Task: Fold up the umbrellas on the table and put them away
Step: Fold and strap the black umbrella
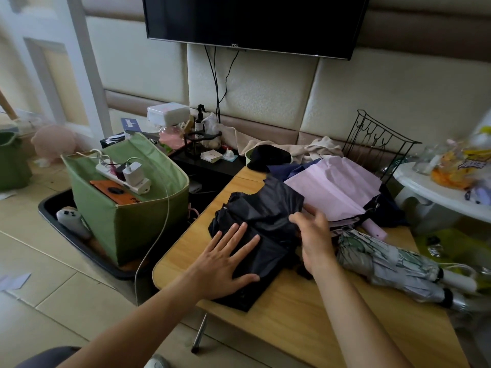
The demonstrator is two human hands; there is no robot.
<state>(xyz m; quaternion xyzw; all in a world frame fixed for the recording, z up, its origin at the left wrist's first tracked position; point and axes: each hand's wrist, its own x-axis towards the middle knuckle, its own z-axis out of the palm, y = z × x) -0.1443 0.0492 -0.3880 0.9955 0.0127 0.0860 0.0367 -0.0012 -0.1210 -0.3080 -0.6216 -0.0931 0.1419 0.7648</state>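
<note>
A black umbrella (265, 216) lies collapsed and crumpled on the wooden table (305, 320). My left hand (225, 261) presses flat on its near fabric, fingers spread. My right hand (314, 235) rests on the canopy's right edge, fingers apart and curled over the fabric. Behind them a pink umbrella (334, 189) lies half open with its pink handle (376, 229) pointing right. A pale leaf-patterned umbrella (393, 264) lies folded at the right, white handle toward the table's edge. A dark blue umbrella (292, 168) peeks out behind the pink one.
Left of the table stands a green fabric bin (148, 208) holding a power strip and an orange case, set in a black tray. A black wire rack (377, 144) stands at the back right and a white round table (438, 192) with snacks beside it. A TV hangs above.
</note>
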